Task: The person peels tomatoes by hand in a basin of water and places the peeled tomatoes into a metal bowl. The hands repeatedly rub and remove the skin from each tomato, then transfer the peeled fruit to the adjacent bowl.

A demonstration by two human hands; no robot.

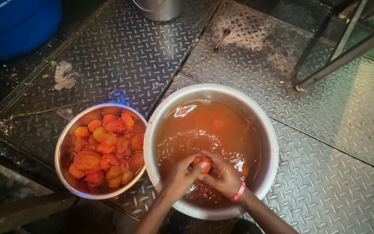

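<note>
The floor [325,143] is grey diamond-tread metal plate, wet and stained, laid in panels with seams running across it. Open plate lies from 2 to 5 o'clock of the big pot; the dark edge of the plating runs along 8 to 10 o'clock, with a shadowed drop beside it.

At 11 o'clock sits a blue drum [16,24], only its curved side in view. At 1 to 2 o'clock the slanted metal legs of a frame [347,47] come down onto the plate, hemming that corner. A steel bucket [159,8] stands at 12 o'clock.

In the middle is a wide steel pot [267,130] filled with cloudy orange-red water. Just beside it at 9 o'clock, rims nearly touching, a smaller steel bowl [63,143] holds a heap of peeled tomato pieces [104,149].

At 6 o'clock of the pot, the left hand [180,175] and right hand [224,175] meet over the water, fingers curled around one tomato [203,164], gripping it between them at the surface. A red wristband [239,191] circles the right wrist.

A small bolt [221,39] and a crumpled scrap [65,74] lie on the plate.
</note>
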